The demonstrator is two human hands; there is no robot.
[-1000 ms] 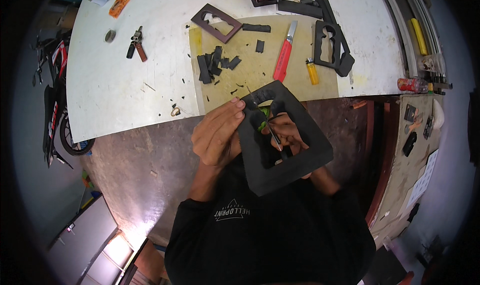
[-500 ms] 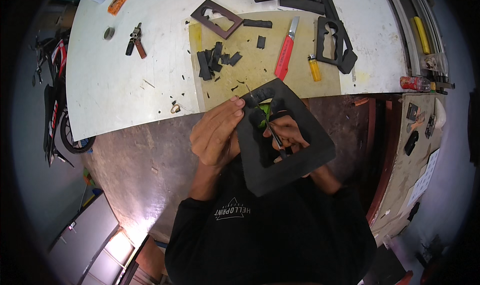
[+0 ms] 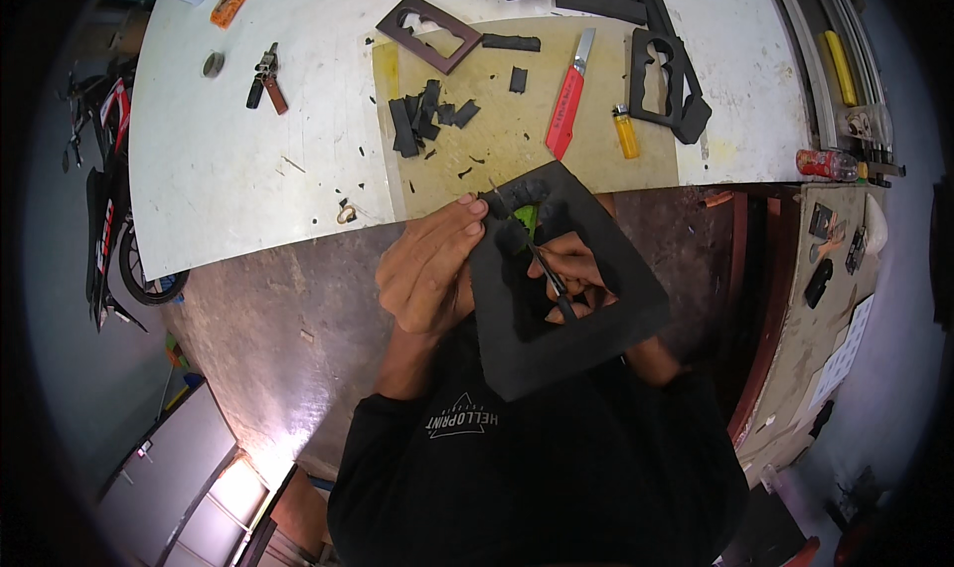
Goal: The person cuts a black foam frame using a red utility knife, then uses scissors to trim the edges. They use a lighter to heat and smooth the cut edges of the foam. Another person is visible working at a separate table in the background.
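Foam (image 3: pixel 556 353) is held before you at the near edge of the table (image 3: pixel 209 169), its upper-left corner pinched in your left grip (image 3: pixel 427 269). Your right grip (image 3: pixel 568 266), seen through its opening, is closed around a blade (image 3: pixel 555 283) slanting up and left toward the other.

The person is wearing a black shirt (image 3: pixel 556 473) with sleeves (image 3: pixel 373 453) stopping on the forearms (image 3: pixel 404 363); a white triangular logo (image 3: pixel 463 421) is showing toward its ten o'clock.
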